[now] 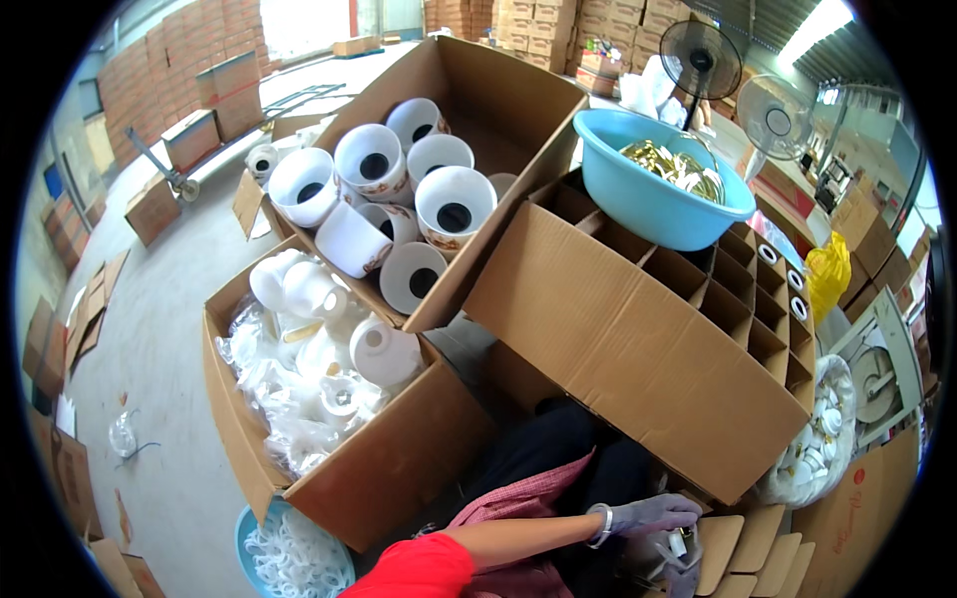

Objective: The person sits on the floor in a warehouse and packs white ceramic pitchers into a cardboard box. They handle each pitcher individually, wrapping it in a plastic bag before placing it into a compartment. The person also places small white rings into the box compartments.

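Note:
My left hand (653,514), in a grey glove with a pale band at the wrist, reaches to the lower right. Its fingers curl down onto a small white piece (679,543) in what looks like clear plastic. Just below, at the bottom edge, part of my right hand (683,578) shows, also gloved, close to the same piece; its fingers are mostly hidden. Cardboard dividers (753,543) stand right beside both hands.
Before me is a carton of white cup-shaped parts (456,204), and nearer a carton of white plastic parts (334,349). A blue basin (618,189) of gold metal pieces rests on a divided carton (638,349). White rings fill a basin (244,533) at lower left; a bag of white parts (822,439) stands right.

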Tool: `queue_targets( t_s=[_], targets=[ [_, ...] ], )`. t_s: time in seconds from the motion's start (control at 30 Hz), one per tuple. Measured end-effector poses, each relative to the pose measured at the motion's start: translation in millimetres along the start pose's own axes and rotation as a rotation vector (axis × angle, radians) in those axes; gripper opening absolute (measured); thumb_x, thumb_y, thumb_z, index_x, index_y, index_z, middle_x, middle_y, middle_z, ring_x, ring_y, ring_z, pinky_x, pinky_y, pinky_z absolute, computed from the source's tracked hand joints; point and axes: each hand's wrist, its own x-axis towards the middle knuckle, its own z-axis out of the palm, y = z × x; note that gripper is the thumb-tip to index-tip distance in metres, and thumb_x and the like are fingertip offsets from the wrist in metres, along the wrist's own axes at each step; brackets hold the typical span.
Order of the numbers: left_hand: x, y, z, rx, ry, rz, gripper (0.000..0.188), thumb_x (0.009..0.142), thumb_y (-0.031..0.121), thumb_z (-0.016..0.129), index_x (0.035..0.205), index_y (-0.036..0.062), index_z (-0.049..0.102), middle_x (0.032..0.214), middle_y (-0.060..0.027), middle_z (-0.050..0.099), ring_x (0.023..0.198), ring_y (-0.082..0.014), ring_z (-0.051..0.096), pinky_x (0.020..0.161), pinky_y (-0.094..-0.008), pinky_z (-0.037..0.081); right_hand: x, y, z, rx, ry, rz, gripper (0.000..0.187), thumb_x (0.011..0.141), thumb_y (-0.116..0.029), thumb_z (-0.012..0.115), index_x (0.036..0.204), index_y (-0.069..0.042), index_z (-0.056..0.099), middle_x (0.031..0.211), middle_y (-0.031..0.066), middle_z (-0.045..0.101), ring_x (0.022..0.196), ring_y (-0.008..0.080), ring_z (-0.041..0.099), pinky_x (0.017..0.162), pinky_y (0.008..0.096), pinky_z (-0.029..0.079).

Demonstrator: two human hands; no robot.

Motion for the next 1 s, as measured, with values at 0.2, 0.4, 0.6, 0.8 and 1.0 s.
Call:
queue_targets(
  t_s=[0.2, 0.4, 0.6, 0.8, 1.0],
  targets=[
    [-147.8, 126.2, -109.0, 0.161, 0.298, 0.155, 0.032, 0.101, 0.02, 0.056, 0.126, 0.0026, 0.064, 0.117, -0.0115, 0.069, 0.109, -0.0196, 0.065, 0.096, -0.0337, 0.05, -3.7, 15.8, 29.9, -0.21, -0.06, -0.053, 0.022, 0.095, -0.017, 0.056, 0.114, -0.008, 0.062, 0.108, 0.0122, 0.065, 0.084, 0.0273, 0.064, 0.077, 0.0396, 0.052],
    [-372.7, 75.3, -262.2, 1.474, 1.635, -0.625, 0.055, 0.087, 0.032, 0.07, 0.129, 0.0019, 0.052, 0.123, -0.0253, 0.058, 0.103, -0.0419, 0.061, 0.091, -0.049, 0.049, 17.3, 9.0, -1.7, -0.568, -0.011, -0.457, 0.02, 0.098, -0.021, 0.053, 0.108, -0.011, 0.066, 0.102, 0.0123, 0.067, 0.075, 0.029, 0.065, 0.068, 0.0409, 0.054],
    [-444.8, 51.1, -313.6, 1.343, 1.344, -1.036, 0.036, 0.092, 0.021, 0.05, 0.12, 0.0042, 0.066, 0.082, -0.0229, 0.069, 0.08, -0.0398, 0.068, 0.078, -0.0505, 0.053, 44.2, -112.5, -39.6, -0.024, 0.224, -0.327, 0.03, 0.089, -0.01, 0.061, 0.115, 0.004, 0.064, 0.106, 0.0208, 0.068, 0.099, 0.0374, 0.063, 0.089, 0.0416, 0.051],
    [-364.8, 219.5, -196.3, 1.037, 1.232, -0.732, 0.038, 0.093, 0.017, 0.054, 0.129, 0.0067, 0.062, 0.076, -0.0161, 0.067, 0.067, -0.029, 0.066, 0.068, -0.0422, 0.053, 36.9, -262.2, -69.1, 0.151, 0.294, -0.731, 0.05, 0.083, -0.015, 0.073, 0.128, 0.001, 0.059, 0.124, 0.0216, 0.063, 0.114, 0.0343, 0.061, 0.099, 0.0393, 0.049],
    [-294.6, 215.8, -159.5, 0.181, 0.737, -0.216, 0.029, 0.097, 0.011, 0.062, 0.123, 0.0001, 0.065, 0.108, -0.0066, 0.072, 0.101, -0.0128, 0.063, 0.092, -0.0297, 0.05, 49.2, -334.6, -70.8, 0.925, -0.256, -0.818, 0.093, 0.076, -0.028, 0.083, 0.151, 0.001, 0.036, 0.155, 0.0221, 0.034, 0.138, 0.0328, 0.043, 0.112, 0.0407, 0.038]
  ],
)
